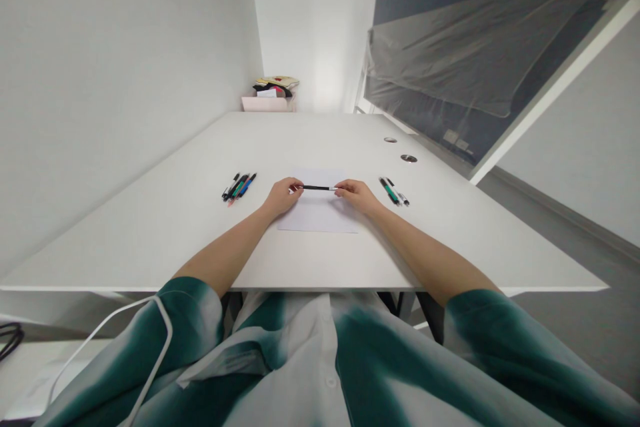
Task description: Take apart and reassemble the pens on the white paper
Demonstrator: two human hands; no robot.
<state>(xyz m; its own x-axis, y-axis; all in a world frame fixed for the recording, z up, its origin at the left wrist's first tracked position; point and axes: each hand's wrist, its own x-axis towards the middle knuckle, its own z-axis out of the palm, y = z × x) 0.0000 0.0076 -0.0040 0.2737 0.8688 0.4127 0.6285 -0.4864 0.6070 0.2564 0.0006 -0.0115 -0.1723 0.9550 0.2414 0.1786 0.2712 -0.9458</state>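
Room: pale walls surround a white tabletop [320, 260]; a dark panel [450, 13] partly covered in clear plastic sheeting [450, 67] stands along the right.
Black pen: the pen [316, 187] lies crosswise between the two hands, over the far part of the paper; whether it touches the sheet cannot be told.
Left hand: the left hand [286, 196] pinches the pen's left end between thumb and fingers.
Right hand: the right hand [356, 195] pinches the opposite, whitish end in the same way.
Paper: one white sheet [320, 219] lies flat beneath the pen, near edge toward the person.
Left pen group: several pens [239, 188], with black, green, blue and red parts, lie close together beyond the left hand.
Right pen group: a smaller set [394, 192], green and black-and-white, lies to the right of the right hand.
Tabletop fittings: two round inserts [409, 158] sit near the right edge.
Far end: a pale pink box [265, 104] holds a pile of fabric-like items [276, 85].
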